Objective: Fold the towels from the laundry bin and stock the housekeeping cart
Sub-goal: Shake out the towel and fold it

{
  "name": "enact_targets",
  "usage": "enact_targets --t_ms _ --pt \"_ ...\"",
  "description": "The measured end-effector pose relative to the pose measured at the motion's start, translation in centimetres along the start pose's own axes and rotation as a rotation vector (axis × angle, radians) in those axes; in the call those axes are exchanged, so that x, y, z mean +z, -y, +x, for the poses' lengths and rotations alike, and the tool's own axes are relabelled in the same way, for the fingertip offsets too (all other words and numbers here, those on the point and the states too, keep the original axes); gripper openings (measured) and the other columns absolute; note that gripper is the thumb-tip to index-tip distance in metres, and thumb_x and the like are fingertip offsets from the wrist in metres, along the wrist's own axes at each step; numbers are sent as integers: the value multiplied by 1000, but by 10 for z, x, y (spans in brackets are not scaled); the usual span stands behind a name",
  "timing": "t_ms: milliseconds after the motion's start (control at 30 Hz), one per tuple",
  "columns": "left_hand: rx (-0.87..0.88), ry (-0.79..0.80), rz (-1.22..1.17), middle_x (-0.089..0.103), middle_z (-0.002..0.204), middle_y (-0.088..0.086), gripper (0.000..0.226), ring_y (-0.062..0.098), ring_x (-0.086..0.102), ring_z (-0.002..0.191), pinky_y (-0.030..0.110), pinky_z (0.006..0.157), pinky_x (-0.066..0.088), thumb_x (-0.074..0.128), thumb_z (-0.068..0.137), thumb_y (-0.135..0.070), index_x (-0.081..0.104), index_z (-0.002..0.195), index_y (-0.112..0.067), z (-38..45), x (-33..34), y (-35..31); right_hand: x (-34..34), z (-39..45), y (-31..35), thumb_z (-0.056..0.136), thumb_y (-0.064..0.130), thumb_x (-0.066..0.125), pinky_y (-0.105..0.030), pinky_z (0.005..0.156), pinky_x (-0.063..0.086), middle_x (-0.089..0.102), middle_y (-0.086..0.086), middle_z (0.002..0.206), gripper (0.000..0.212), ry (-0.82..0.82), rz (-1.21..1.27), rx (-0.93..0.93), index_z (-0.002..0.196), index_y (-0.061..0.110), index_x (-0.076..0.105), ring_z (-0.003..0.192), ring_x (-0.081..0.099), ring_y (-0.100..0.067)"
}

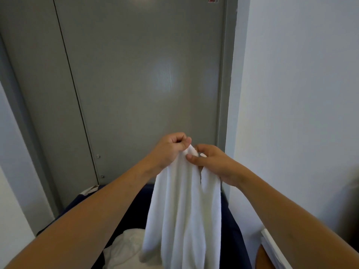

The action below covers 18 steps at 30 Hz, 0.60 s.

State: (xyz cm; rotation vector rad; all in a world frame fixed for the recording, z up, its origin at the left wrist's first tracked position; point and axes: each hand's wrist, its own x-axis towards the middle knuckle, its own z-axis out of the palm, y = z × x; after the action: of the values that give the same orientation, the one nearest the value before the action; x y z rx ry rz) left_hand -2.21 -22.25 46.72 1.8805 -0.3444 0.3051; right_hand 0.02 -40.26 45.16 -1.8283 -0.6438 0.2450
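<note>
A white towel (184, 214) hangs in long folds from both hands, held up in front of a grey door. My left hand (169, 150) grips its top edge with curled fingers. Close beside it, my right hand (209, 162) pinches the same top edge between thumb and fingers. The towel's lower part drapes down over a dark blue laundry bin (231, 226). More white towels (126, 247) lie crumpled inside the bin at the bottom.
The grey door (136, 84) with its frame fills the view ahead. A white wall (301, 94) runs along the right. A white flat edge (272, 247) over a brown surface shows at the bottom right.
</note>
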Motion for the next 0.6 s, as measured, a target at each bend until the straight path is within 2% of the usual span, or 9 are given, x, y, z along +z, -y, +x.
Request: enact_targets --t_ms 67,133,200,267,333,433,533,600 --pt "-47 9 -64 44 73 6 37 15 41 66 24 61 37 60 102 -24 48 78 2 -5 -2 5 0 0 2 94 37 70 -31 65 56 67 -1 73 28 -48 51 -4 79 14 65 69 65 -15" --pt "-124 45 -170 57 82 12 36 20 55 75 31 69 46 63 98 -34 58 86 0 -12 -1 13 0 1 5 96 32 69 -23 55 48 58 5 61 36 -101 130 -11 66 17 55 57 57 -11" --pt "-204 73 -234 74 97 8 33 22 70 88 33 79 55 60 101 -38 69 96 -6 -21 4 22 0 6 8 95 31 69 -24 55 47 55 5 57 37 -146 143 -13 65 17 54 54 55 -11" --pt "-272 95 -288 76 112 9 36 25 73 104 37 91 57 54 103 -37 73 113 -8 -29 8 32 -2 7 13 95 31 70 -25 56 47 55 5 54 37 -187 138 -14 65 17 55 52 56 -11" --pt "-304 122 -313 74 119 11 39 28 70 113 40 100 54 55 103 -37 70 123 -7 -34 7 41 -9 8 12 95 32 70 -25 57 47 54 4 54 38 -242 141 -10 63 16 55 52 55 -13" --pt "-335 123 -269 74 117 10 47 24 70 106 35 94 53 60 98 -41 67 121 -1 -38 1 55 -22 5 10 95 30 70 -25 55 46 53 2 54 40 -311 166 -8 60 16 54 51 54 -15" --pt "-347 103 -214 71 106 10 59 20 64 95 32 84 49 67 93 -46 61 117 8 -40 -9 67 -35 4 4 94 31 71 -27 56 44 50 1 54 42 -369 177 7 61 14 51 52 52 -17" --pt "-353 64 -191 70 96 7 45 17 63 87 27 75 48 64 94 -41 66 106 2 -39 -21 75 -46 3 0 93 32 72 -28 57 43 47 1 53 45 -435 188 16 59 15 49 50 50 -16"
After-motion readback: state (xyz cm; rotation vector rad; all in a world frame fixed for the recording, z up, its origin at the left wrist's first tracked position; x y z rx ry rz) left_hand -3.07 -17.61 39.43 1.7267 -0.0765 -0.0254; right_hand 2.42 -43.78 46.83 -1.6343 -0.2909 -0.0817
